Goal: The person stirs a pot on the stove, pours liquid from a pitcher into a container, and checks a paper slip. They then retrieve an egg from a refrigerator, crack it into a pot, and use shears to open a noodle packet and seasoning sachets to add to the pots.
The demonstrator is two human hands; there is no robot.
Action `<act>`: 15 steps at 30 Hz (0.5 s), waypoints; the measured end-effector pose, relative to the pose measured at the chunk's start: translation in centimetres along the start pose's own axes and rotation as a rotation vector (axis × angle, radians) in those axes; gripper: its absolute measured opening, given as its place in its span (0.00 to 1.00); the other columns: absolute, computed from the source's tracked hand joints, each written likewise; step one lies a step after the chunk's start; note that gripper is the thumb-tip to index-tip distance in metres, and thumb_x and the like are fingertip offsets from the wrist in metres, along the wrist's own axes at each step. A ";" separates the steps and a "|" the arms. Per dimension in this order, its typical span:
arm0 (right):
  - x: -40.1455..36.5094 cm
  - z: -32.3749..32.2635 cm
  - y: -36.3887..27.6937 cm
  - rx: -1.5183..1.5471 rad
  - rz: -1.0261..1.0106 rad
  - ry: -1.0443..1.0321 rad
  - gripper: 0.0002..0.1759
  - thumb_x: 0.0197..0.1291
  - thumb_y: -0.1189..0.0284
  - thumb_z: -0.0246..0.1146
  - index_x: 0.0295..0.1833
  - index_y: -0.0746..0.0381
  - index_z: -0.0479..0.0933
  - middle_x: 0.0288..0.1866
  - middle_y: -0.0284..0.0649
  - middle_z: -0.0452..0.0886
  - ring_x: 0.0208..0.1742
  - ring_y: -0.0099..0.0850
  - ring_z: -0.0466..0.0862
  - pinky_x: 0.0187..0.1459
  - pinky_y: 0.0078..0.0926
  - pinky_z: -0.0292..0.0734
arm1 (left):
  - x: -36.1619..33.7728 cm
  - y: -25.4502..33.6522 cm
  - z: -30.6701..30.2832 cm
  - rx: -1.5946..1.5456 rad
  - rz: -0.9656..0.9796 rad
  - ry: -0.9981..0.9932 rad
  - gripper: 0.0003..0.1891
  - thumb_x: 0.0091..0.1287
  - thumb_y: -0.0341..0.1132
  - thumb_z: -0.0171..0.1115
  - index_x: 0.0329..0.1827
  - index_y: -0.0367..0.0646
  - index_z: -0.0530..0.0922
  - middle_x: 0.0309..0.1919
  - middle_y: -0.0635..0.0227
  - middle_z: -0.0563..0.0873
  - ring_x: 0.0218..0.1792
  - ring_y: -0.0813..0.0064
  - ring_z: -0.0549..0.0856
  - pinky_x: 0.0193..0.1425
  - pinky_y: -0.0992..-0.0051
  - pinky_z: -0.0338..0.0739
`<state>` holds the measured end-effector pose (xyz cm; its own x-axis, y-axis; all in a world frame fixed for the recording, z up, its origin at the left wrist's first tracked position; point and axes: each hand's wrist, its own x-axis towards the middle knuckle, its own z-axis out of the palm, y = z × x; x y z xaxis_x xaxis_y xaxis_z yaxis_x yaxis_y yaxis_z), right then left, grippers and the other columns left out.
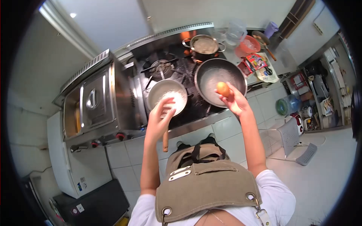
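My right hand pinches a brown egg between the fingertips, above the wide dark pan, which has a cloudy liquid in it. My left hand hovers over the near side of a smaller pale pan with a wooden handle. Its fingers are apart and bent, with nothing visible in them. What lies in the small pan is washed out by glare. Both pans stand on the black gas stove.
A two-handled pot with pale contents stands on the back burner. Right of the stove are red food packets, an orange bowl and a pan holding several eggs. A steel fryer adjoins the stove's left side.
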<state>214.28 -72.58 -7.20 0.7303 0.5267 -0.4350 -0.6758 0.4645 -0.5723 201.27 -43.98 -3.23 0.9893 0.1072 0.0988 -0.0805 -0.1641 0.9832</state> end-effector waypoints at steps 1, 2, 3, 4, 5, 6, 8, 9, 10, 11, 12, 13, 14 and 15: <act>1.6 2.5 1.4 -0.044 0.043 -0.127 0.20 0.67 0.58 0.53 0.53 0.63 0.73 0.45 0.46 0.81 0.36 0.27 0.82 0.38 0.18 0.81 | 1.2 -0.9 -0.7 0.052 0.055 -0.035 0.19 0.63 0.32 0.60 0.58 0.42 0.72 0.44 0.65 0.81 0.40 0.79 0.80 0.43 0.79 0.74; 3.6 4.3 2.5 -0.093 0.124 -0.217 0.19 0.68 0.60 0.52 0.53 0.63 0.73 0.46 0.45 0.81 0.37 0.28 0.82 0.41 0.20 0.81 | 2.2 -1.2 -1.3 0.024 0.042 -0.059 0.22 0.63 0.34 0.61 0.60 0.45 0.71 0.46 0.63 0.81 0.41 0.75 0.80 0.44 0.76 0.75; 5.7 5.4 4.3 -0.139 0.138 -0.184 0.20 0.67 0.59 0.54 0.53 0.64 0.73 0.46 0.44 0.80 0.37 0.28 0.82 0.41 0.21 0.81 | 3.2 -1.9 -1.9 0.029 0.022 -0.065 0.24 0.62 0.36 0.63 0.61 0.45 0.70 0.47 0.63 0.80 0.43 0.73 0.81 0.45 0.75 0.75; 7.5 6.6 5.8 -0.187 0.147 -0.149 0.20 0.66 0.58 0.55 0.53 0.64 0.73 0.46 0.43 0.80 0.38 0.29 0.82 0.42 0.22 0.81 | 4.0 -3.1 -2.5 0.083 0.041 -0.049 0.25 0.61 0.37 0.64 0.62 0.45 0.69 0.49 0.62 0.80 0.44 0.73 0.81 0.46 0.74 0.76; 8.5 8.4 6.5 -0.241 0.171 -0.140 0.21 0.64 0.58 0.57 0.52 0.64 0.73 0.46 0.42 0.80 0.38 0.30 0.82 0.42 0.22 0.81 | 4.6 -3.9 -3.2 0.057 -0.037 -0.070 0.25 0.62 0.36 0.64 0.62 0.43 0.68 0.49 0.61 0.80 0.47 0.73 0.80 0.50 0.75 0.74; 9.3 9.8 7.0 -0.294 0.193 -0.130 0.22 0.63 0.57 0.58 0.52 0.63 0.73 0.46 0.41 0.79 0.39 0.30 0.82 0.43 0.22 0.81 | 5.2 -4.5 -3.9 0.030 -0.114 -0.092 0.25 0.63 0.35 0.63 0.62 0.41 0.67 0.49 0.59 0.79 0.49 0.74 0.79 0.54 0.75 0.73; 10.6 11.5 7.9 -0.342 0.195 -0.148 0.22 0.61 0.56 0.60 0.52 0.62 0.74 0.43 0.39 0.79 0.39 0.29 0.82 0.44 0.22 0.81 | 5.9 -6.2 -5.3 0.074 -0.094 -0.094 0.24 0.62 0.36 0.65 0.59 0.37 0.70 0.48 0.59 0.80 0.48 0.74 0.80 0.53 0.76 0.74; 11.3 12.1 8.4 -0.385 0.187 -0.162 0.21 0.62 0.56 0.60 0.52 0.62 0.74 0.43 0.39 0.79 0.38 0.28 0.81 0.44 0.21 0.81 | 6.3 -7.3 -5.8 0.026 -0.095 -0.095 0.23 0.62 0.36 0.65 0.56 0.35 0.71 0.46 0.59 0.81 0.47 0.75 0.81 0.52 0.76 0.75; 11.8 12.5 8.8 -0.425 0.181 -0.172 0.21 0.62 0.57 0.59 0.51 0.62 0.74 0.42 0.38 0.79 0.38 0.27 0.81 0.44 0.21 0.80 | 6.5 -8.5 -6.3 -0.023 -0.100 -0.100 0.22 0.61 0.36 0.66 0.54 0.33 0.73 0.45 0.60 0.82 0.46 0.76 0.81 0.51 0.77 0.75; 11.9 12.8 9.1 -0.478 0.166 -0.165 0.20 0.63 0.57 0.58 0.51 0.62 0.74 0.41 0.39 0.78 0.36 0.27 0.81 0.43 0.21 0.80 | 6.6 -8.4 -6.4 0.005 -0.101 -0.079 0.20 0.60 0.36 0.66 0.50 0.32 0.75 0.42 0.62 0.83 0.44 0.77 0.81 0.50 0.79 0.75; 12.2 12.9 9.2 -0.524 0.165 -0.189 0.20 0.64 0.58 0.57 0.51 0.63 0.74 0.43 0.40 0.78 0.38 0.27 0.81 0.44 0.22 0.80 | 6.6 -8.7 -6.6 0.001 -0.104 -0.083 0.20 0.60 0.36 0.66 0.50 0.32 0.75 0.42 0.62 0.83 0.44 0.77 0.81 0.50 0.79 0.75; 12.4 12.8 9.5 -0.558 0.123 -0.214 0.20 0.64 0.59 0.58 0.51 0.64 0.74 0.44 0.40 0.78 0.39 0.27 0.82 0.44 0.23 0.81 | 6.8 -9.0 -6.8 0.020 -0.142 -0.064 0.20 0.60 0.36 0.66 0.50 0.32 0.75 0.41 0.62 0.83 0.43 0.78 0.81 0.49 0.79 0.75; 12.3 13.0 9.7 -0.593 0.077 -0.238 0.20 0.63 0.61 0.58 0.52 0.65 0.73 0.45 0.41 0.78 0.40 0.28 0.82 0.44 0.23 0.81 | 7.0 -9.4 -6.9 0.040 -0.178 -0.045 0.19 0.59 0.36 0.66 0.49 0.32 0.76 0.40 0.63 0.83 0.42 0.78 0.81 0.49 0.80 0.75; 12.0 13.1 9.8 -0.594 0.073 -0.232 0.20 0.63 0.61 0.58 0.52 0.65 0.73 0.45 0.41 0.78 0.40 0.28 0.82 0.44 0.23 0.81 | 7.1 -9.8 -7.0 0.035 -0.155 -0.030 0.18 0.59 0.36 0.65 0.48 0.32 0.76 0.39 0.62 0.84 0.40 0.79 0.81 0.47 0.80 0.75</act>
<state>215.14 -52.39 -8.97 0.5989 0.7133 -0.3640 -0.5040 -0.0175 -0.8635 208.23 -34.71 -11.11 0.9928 0.1043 -0.0594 0.0777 -0.1817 0.9803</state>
